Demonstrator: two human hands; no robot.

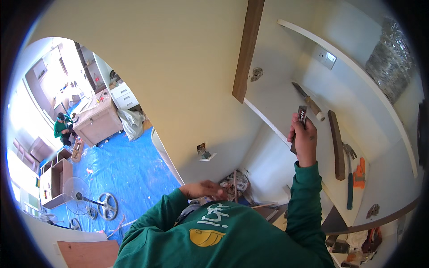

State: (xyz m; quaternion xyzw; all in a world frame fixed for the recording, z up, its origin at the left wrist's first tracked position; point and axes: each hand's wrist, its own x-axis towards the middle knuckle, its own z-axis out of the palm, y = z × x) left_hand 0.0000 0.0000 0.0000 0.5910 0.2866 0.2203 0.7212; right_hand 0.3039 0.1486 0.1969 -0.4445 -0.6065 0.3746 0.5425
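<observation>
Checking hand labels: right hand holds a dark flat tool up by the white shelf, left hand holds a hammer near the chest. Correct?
Not quite. The head view shows the left hand empty near the chest; the hammer lies on the white shelf. The right hand does hold the dark flat tool up by the shelf.

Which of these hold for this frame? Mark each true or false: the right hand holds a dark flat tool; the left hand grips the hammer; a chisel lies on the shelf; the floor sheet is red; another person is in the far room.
1. The right hand holds a dark flat tool. True.
2. The left hand grips the hammer. False: the hammer lies on the white shelf, and the left hand is down by the chest.
3. A chisel lies on the shelf. True.
4. The floor sheet is red. False: it is blue.
5. Another person is in the far room. True.
</observation>
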